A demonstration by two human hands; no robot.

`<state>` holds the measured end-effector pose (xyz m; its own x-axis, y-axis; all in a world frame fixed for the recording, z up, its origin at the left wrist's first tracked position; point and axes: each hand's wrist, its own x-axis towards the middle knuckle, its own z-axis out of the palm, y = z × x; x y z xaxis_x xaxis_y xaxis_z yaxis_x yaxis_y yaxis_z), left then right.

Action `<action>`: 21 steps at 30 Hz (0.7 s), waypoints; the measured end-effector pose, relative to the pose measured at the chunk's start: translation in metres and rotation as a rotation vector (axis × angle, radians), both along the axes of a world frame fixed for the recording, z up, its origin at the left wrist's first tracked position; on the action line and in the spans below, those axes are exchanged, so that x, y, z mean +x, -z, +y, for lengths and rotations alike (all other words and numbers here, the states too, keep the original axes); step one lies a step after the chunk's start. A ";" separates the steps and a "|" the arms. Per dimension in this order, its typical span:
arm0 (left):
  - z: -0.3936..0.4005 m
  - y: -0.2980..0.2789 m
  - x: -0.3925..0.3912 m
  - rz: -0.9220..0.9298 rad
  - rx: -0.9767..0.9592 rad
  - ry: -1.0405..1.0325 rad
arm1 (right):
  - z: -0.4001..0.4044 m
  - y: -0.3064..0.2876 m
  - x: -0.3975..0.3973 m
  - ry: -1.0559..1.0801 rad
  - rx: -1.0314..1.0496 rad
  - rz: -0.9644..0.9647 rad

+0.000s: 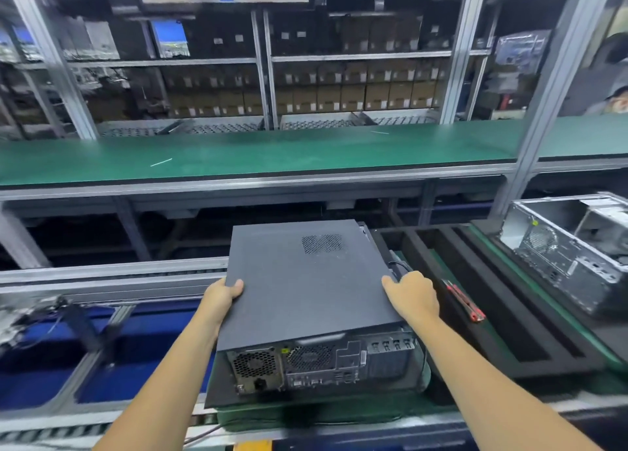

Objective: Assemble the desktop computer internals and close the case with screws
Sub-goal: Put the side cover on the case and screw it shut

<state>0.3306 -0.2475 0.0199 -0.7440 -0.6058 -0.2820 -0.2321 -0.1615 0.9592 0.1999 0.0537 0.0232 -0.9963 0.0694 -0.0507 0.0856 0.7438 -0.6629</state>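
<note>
A dark grey desktop computer case lies on its side in front of me, its side panel facing up and its rear panel with fans and ports turned toward me. My left hand grips the case's left edge, thumb on top of the panel. At the right edge my right hand holds the case, fingers curled over its side. The case is tilted and overhangs the left end of a black foam tray.
A red-handled tool lies on the foam tray right of the case. An open silver chassis stands at the far right. A green-topped bench runs across behind. Blue bins sit low on the left. Shelves of boxes fill the back.
</note>
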 end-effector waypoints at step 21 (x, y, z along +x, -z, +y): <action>-0.004 0.025 -0.006 -0.363 -0.839 0.052 | -0.004 0.022 0.034 0.141 0.086 0.101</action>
<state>0.3246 -0.2518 -0.0048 -0.7279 -0.6855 0.0139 -0.5294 0.5747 0.6241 0.2338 0.0495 0.0011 -0.9761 0.2085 0.0615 0.1290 0.7834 -0.6080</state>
